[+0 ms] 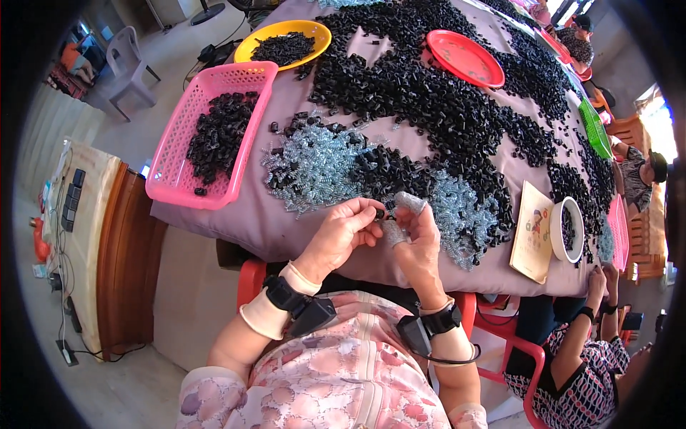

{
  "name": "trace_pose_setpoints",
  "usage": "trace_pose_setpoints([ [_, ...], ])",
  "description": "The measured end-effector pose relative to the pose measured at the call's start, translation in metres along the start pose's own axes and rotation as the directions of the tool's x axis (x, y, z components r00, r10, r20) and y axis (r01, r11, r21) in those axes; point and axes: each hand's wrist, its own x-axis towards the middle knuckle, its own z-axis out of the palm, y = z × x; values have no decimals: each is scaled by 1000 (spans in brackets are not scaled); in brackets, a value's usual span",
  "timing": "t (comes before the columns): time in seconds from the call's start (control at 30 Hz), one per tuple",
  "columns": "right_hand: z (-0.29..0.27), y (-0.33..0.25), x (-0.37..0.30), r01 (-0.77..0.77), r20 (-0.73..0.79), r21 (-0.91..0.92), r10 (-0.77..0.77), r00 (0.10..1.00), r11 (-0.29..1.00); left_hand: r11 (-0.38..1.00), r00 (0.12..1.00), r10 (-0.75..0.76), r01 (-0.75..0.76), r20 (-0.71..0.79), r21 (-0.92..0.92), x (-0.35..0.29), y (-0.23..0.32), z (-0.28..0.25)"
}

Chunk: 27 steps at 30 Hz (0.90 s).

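Note:
My left hand [341, 232] is closed in a pinch on a small black plastic part [379, 213] at the near edge of the table. Facing it, my right hand [416, 239] has its thumb and a finger wrapped in pale grey tape. Those fingers are drawn together beside the black part; whatever lies between them is too small to make out. Just beyond my hands are a heap of small metal springs [311, 168] on the left and another spring heap [464, 214] on the right. Loose black parts [391, 171] lie between the two.
A pink basket [161, 168] and a yellow plate [325, 36], both with black parts, stand to the left. Farther off lies a red plate [464, 61]. At right are a notebook [529, 236] and a white bowl [577, 247]. A co-worker [572, 357] sits close by.

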Motion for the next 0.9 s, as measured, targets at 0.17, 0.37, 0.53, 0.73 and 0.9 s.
trace_pose_setpoints([
  [0.17,-2,3,-6,-41,-36,181,49,998,983,1000,1000,-7,7,-11,1,0,-1,-2],
  [0.37,1,3,-7,24,-59,135,-16,998,990,1000,1000,-11,11,-14,13,0,-1,0],
  [0.53,2,3,-7,39,-75,87,-33,997,995,998,999,1,1,-35,65,-3,1,5],
  [0.73,3,2,-8,41,-65,93,-35,997,995,975,997,57,-46,-43,216,-3,3,9],
  [0.9,4,-2,-9,75,-71,-4,-75,995,997,934,991,124,-99,-51,344,-3,3,13],
])
